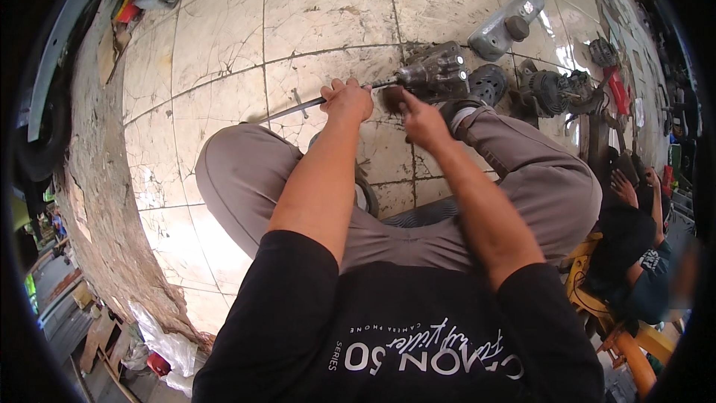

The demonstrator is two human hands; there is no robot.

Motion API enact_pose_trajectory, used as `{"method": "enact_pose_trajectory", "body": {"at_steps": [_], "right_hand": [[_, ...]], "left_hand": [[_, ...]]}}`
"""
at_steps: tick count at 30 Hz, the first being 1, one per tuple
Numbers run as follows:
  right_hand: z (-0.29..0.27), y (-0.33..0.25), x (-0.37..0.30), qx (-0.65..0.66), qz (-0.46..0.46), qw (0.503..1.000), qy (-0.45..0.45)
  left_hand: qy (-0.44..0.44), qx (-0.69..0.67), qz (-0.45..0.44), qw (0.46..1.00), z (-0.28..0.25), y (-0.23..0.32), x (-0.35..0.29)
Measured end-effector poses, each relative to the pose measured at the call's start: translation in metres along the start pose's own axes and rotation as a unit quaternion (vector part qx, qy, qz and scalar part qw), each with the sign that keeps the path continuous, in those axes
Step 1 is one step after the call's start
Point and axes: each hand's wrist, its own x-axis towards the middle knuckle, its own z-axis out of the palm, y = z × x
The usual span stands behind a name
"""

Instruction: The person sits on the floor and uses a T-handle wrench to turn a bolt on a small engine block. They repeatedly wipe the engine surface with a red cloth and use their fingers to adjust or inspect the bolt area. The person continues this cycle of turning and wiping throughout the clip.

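Observation:
My left hand (347, 100) is closed around a thin rod (287, 110), with one silvery end sticking out to the left. On the hand's other side the rod runs to a dirty grey metal part (436, 73) with round, bright ends, lying on the tiles. My right hand (426, 124) is closed, its fingertips at a dark brown piece (393, 98) just below the rod. What kind of thing that piece is, I cannot make out. A small T-shaped metal piece (300, 103) lies by the rod's left part.
A grey metal cover (498, 26) with a dark round cap lies beyond the metal part. A dark clog (488, 84) and greasy machine parts (550, 92) lie to the right. Another person's hand (624, 188) shows at far right, near a yellow frame (578, 272). White plastic (160, 339) lies lower left.

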Motion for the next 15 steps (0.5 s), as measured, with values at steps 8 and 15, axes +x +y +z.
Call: {"method": "enact_pose_trajectory", "body": {"at_steps": [8,15], "right_hand": [[-0.010,0.003,-0.004,-0.136,0.020,0.990,0.027],[-0.059,0.014,-0.004,-0.114,0.065,0.985,0.111]], "left_hand": [[-0.007,0.008,-0.001,1.000,-0.001,0.002,-0.001],[-0.034,-0.017,0.009,0.999,-0.007,0.003,-0.004]]}}
